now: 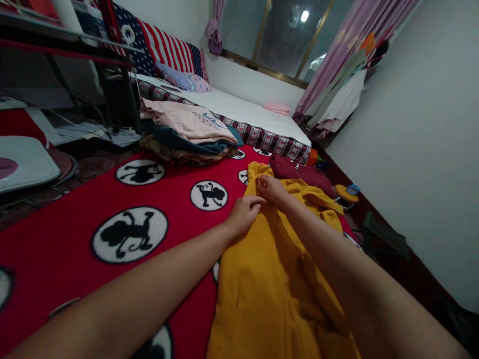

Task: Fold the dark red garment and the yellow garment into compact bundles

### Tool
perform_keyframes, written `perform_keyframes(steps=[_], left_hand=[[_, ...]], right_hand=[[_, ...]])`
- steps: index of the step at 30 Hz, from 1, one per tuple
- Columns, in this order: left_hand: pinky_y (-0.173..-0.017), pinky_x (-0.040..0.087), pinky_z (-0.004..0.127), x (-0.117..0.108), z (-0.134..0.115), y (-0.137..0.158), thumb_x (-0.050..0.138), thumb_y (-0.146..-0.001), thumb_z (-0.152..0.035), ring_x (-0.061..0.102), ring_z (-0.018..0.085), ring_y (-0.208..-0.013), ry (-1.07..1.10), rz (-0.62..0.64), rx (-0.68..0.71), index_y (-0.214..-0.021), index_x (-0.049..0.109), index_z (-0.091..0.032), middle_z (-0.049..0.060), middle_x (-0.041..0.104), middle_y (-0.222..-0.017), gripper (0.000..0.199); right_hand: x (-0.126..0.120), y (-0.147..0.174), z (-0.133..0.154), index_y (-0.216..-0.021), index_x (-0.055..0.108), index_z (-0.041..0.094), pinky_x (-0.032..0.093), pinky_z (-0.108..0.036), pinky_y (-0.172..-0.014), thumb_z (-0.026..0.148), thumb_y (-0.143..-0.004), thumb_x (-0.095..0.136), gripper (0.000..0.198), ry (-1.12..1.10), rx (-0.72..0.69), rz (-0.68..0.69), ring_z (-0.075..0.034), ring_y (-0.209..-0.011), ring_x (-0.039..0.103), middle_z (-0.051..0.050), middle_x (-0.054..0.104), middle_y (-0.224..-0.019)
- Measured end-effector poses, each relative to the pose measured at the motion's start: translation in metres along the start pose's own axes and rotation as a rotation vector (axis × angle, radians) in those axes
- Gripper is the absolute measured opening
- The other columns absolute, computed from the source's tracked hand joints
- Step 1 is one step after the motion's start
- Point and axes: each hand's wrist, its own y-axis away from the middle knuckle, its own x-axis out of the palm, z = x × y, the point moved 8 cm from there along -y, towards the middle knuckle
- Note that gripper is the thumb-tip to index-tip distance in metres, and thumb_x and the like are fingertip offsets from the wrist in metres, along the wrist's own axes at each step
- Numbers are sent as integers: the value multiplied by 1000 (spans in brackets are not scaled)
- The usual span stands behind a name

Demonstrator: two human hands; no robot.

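A long mustard-yellow garment [258, 279] lies spread over the red blanket [179, 234], reaching from the bottom edge of the view up to its gathered far end. I cannot tell its exact kind. My left hand [242, 215] is at the garment's left edge, thumb and index finger closed on the cloth. Just beyond and to the right, my right hand [271, 188] pinches the fabric near the far end, fingers curled. Beside that end, partly behind the yellow cloth, is a dark red garment [299, 173] with a small zip or tag.
Folded clothes [190, 124] are stacked at the blanket's far left, a pink shirt on top. Behind stands a bed [239, 102] with a white surface. A desk [67, 45] is at left, near a white seat [26, 162]. Clothes [344, 99] hang by the curtain; a dark stool [385, 234] stands right.
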Motion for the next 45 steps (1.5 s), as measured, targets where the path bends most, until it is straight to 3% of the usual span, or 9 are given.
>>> perform_keyframes(steps=[5,9,16,23,28,30,34,38,45], left_hand=[[-68,58,27,-30,28,-19,43,-83,-7,68,18,-90,268,-180,-147,-98,69,-12,10,71,-101,30],[-83,57,32,-53,20,-22,47,-78,-1,65,18,-96,-37,-307,-29,-95,72,-13,9,69,-103,32],[-89,54,33,-46,23,-24,53,-79,-5,66,18,-92,-301,-228,30,-105,70,-14,10,67,-106,33],[-110,38,44,-36,-26,-7,59,-82,-17,50,27,-125,-662,-188,252,-116,66,-15,15,55,-132,35],[-118,22,47,16,-38,16,56,-89,-37,30,30,-143,-827,226,315,-134,55,-16,15,41,-150,50],[-118,22,48,32,-26,24,54,-89,-45,26,32,-144,-849,352,245,-142,47,-14,18,33,-154,61],[-118,19,50,41,-13,31,47,-91,-50,20,33,-146,-871,404,194,-146,42,-16,18,27,-156,65],[-118,17,48,39,-11,30,46,-91,-51,21,32,-146,-875,384,202,-145,43,-19,15,27,-157,63],[-118,18,49,38,-11,30,46,-91,-52,23,31,-145,-871,370,219,-145,44,-21,14,29,-157,62]], right_hand=[[-33,94,34,-103,67,17,46,-34,-92,5,-79,46,34,-240,-232,-234,-21,-102,61,-9,66,-109],[-33,174,69,-116,64,22,46,-37,-96,-1,-74,44,52,-301,-504,-21,-21,-113,57,-9,60,-124],[-19,245,90,-140,48,37,26,-53,-113,6,-80,52,67,-262,-519,274,-26,-142,31,-5,33,-156],[-43,252,77,-126,62,30,31,-46,-113,23,-92,49,37,-667,-350,126,-22,-130,50,-6,57,-138],[-35,255,76,-108,71,22,49,-33,-98,8,-81,52,36,-787,-362,305,-19,-113,63,-7,69,-120],[-39,238,47,-93,73,20,53,-30,-88,6,-77,50,31,-805,-248,198,-17,-97,69,-6,75,-101],[-59,192,-51,-84,71,20,55,-33,-78,10,-73,50,26,-658,13,-229,-19,-86,70,-7,74,-98],[-65,158,-132,-95,71,17,54,-33,-74,8,-68,50,35,-361,335,-417,-20,-81,68,-8,70,-97],[-58,121,-137,-117,67,22,45,-39,-89,18,-82,54,38,305,361,-303,-29,-116,52,-14,55,-132]])
